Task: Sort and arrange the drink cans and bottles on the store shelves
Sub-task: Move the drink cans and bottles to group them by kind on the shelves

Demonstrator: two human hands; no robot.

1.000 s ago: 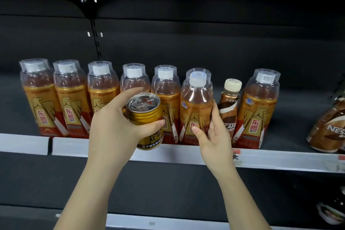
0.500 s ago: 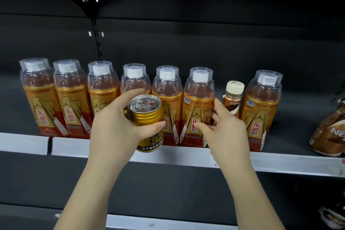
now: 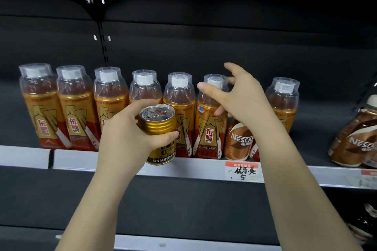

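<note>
The gold can [image 3: 160, 134] is in my left hand [image 3: 130, 134], held in front of the shelf edge [image 3: 102, 161] and not yet set down; my grip is closed around its upper body, thumb at the front, with the pull-tab top facing up. It sits level with the row of orange bottles [image 3: 75, 108], just before the fourth and fifth from the left.

My right hand [image 3: 242, 98] is raised with fingers spread and holds nothing. It hovers at the cap of the sixth orange bottle [image 3: 210, 120] and above a small Nescafé bottle [image 3: 237, 140] that stands between that bottle and a seventh orange one [image 3: 285, 100].

Status, as I judge it: six orange bottles form a tidy front row, labels outward. Remaining work: the can has no slot on this shelf yet, and the coffee bottle interrupts the orange row. More Nescafé bottles [image 3: 355, 140] stand well apart at the right, a likely destination for it. A price tag [image 3: 242, 171] hangs on the shelf edge below.
</note>
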